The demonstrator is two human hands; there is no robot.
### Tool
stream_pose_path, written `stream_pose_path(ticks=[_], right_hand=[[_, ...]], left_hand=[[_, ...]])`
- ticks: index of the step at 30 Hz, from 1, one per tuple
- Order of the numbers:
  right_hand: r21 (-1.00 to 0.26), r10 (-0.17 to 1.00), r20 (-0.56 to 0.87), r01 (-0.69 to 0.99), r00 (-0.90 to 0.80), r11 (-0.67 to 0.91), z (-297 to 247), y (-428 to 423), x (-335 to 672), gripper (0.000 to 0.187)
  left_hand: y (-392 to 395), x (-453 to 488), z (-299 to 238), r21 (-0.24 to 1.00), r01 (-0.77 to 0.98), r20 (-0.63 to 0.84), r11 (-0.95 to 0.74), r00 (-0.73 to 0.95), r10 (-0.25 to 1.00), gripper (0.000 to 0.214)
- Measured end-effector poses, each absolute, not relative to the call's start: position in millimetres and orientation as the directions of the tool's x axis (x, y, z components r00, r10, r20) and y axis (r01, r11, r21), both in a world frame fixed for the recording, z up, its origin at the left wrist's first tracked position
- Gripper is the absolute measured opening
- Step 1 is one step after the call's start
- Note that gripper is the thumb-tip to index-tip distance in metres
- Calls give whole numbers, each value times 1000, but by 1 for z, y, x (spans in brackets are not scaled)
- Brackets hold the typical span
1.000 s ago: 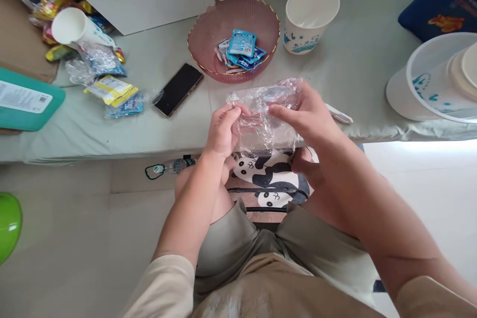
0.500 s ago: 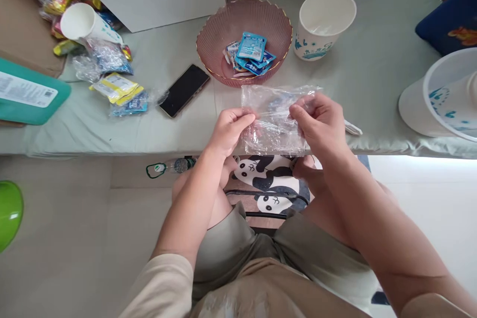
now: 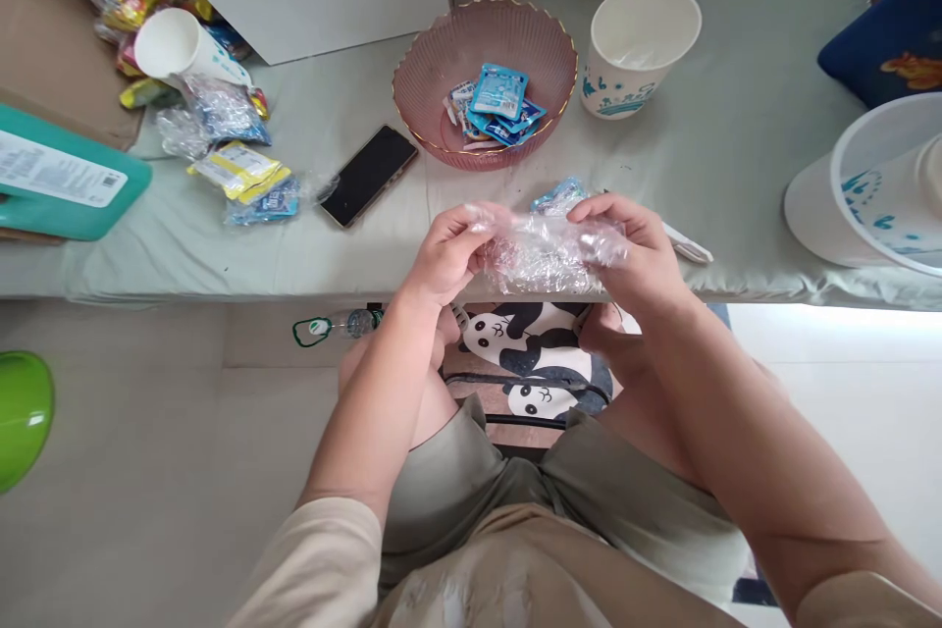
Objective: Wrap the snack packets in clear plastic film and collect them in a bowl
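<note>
Between my hands, at the near edge of the cloth-covered surface, is a crumpled clear plastic bag point(image 3: 549, 260). My left hand point(image 3: 450, 253) pinches its left side, and my right hand point(image 3: 637, 245) grips its right side with curled fingers. Just behind the bag lies a blue packet point(image 3: 557, 196), partly hidden by the plastic. A white folded strip point(image 3: 688, 243) pokes out to the right of my right hand. Farther back, a pink ribbed bowl point(image 3: 419, 78) with a gold rim holds several small blue sachets point(image 3: 500, 90).
A black phone point(image 3: 369, 175) lies left of the bowl, and a white paper cup point(image 3: 639, 49) stands to its right. Yellow packets point(image 3: 241, 171) and another tipped cup point(image 3: 168, 43) are at left. A white bucket point(image 3: 816, 206) sits at far right.
The clear bag was spread flatter and is now bunched and folded down between my hands. The blue packet behind it shows more plainly. The view has shifted slightly.
</note>
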State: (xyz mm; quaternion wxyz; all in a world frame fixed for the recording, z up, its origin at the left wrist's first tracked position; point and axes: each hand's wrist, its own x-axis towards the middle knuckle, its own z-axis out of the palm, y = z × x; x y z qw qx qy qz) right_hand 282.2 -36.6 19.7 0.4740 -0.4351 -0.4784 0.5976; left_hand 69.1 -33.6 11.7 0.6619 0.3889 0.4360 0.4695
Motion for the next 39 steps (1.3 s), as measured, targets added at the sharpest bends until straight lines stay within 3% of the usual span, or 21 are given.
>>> stream_pose_path(ticks=[7,12,15,19,21,24,27,30,33,34,36,39], right_hand=[[-993,996,-49,-99,-76,-57,10,-34,291,5],[-1000,999,-1,14,-52,-1,5,-33,298,19],[-988,996,89,126,3,88,6,-33,303,39],[-954,967,250,183,52,237,13,-34,302,30],[-973,977,204,96,-61,209,15,-35,299,29],[-996,952,68,33,-299,82,17,-38,293,46],[-976,873,-107,219,-475,-1,20,-42,289,43],[-904,796,-300,424,-526,-61,24,-45,285,22],[-882,811,-348,457,-470,-114,27,-46,283,26],[-882,828,-346,455,-441,-126,27,-46,282,28],[-895,861,-318,425,-397,-135,26,-45,281,32],[-953,887,-224,281,-403,-113,23,-45,281,31]], left_hand=[[-35,62,15,931,-272,-182,243,230,956,19],[-33,63,12,979,-178,-73,102,161,984,35],[-33,64,4,999,-33,23,-19,132,991,8],[-37,64,-3,998,51,23,-36,244,970,26],[-39,64,-1,995,80,39,-67,311,950,30],[-38,63,5,991,52,91,-125,427,900,35],[-32,63,7,989,9,129,-148,441,888,38],[-28,65,5,978,133,136,-164,194,972,42],[-33,74,4,855,378,437,-355,-157,886,28],[-37,78,4,777,441,559,-450,-153,815,22],[-46,86,5,624,484,689,-613,30,725,17],[-56,96,3,582,477,628,-658,250,737,18]])
